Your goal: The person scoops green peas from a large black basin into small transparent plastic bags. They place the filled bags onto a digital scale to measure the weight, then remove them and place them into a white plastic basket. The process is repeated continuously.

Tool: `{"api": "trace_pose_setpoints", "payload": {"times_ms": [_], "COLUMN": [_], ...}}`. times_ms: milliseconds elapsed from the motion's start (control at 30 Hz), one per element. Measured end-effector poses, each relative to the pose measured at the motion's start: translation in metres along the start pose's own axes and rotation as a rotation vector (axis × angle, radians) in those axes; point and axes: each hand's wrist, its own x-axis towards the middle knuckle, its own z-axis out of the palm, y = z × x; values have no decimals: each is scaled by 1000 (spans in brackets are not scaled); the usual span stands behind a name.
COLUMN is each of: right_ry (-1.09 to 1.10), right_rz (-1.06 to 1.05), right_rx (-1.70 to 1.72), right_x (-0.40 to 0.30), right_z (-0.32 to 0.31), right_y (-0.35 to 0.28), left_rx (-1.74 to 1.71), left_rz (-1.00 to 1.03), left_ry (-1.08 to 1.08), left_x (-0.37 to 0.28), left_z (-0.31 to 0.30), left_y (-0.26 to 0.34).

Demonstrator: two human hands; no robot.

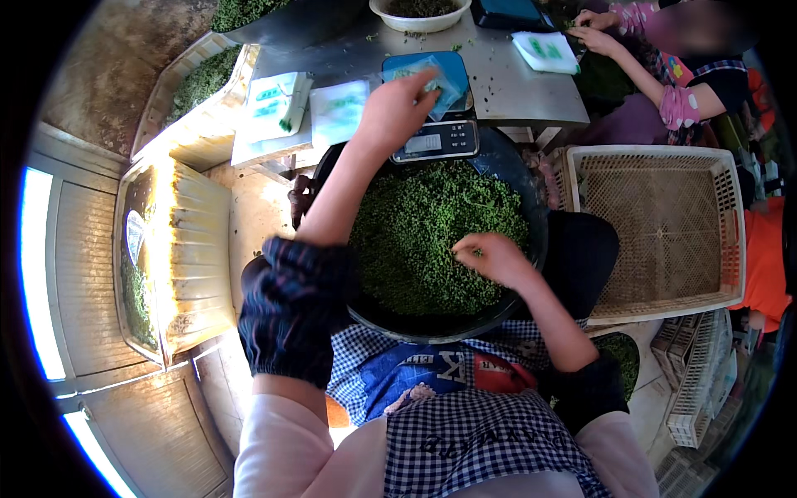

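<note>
My left hand (398, 112) reaches over a digital scale (457, 68) with a blue platform, its fingers on a clear plastic bag (441, 103) with some green bits inside. The scale's lit display (424, 144) faces me. Below it, a large dark tub (535, 211) sits at my lap, heaped with small green berries (429, 211) that look like green peppercorns. Just above the heap is my right hand (496, 258), thumb and fingertips drawn close together. Whether a berry is pinched there is too small to tell.
Printed bag stacks (274, 103) (339, 109) lie on the metal table (498, 93), near a white bowl (420, 23). An empty plastic crate (654, 230) stands at right, a whitish bin (199, 261) at left. A co-worker's hands (594, 34) are at the upper right.
</note>
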Motion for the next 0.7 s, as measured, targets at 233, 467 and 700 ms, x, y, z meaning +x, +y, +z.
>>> {"api": "trace_pose_setpoints", "payload": {"times_ms": [233,467,700], "right_ry": [351,239,64], "right_rz": [4,89,81], "right_rx": [-587,-355,461], "right_x": [70,51,29], "right_z": [-29,-41,-65], "right_y": [79,51,1], "left_rx": [-345,-488,-859], "left_rz": [-412,-526,-686], "left_ry": [180,138,-290], "left_x": [-108,-158,-165], "left_z": [4,24,45], "left_y": [0,-4,32]}}
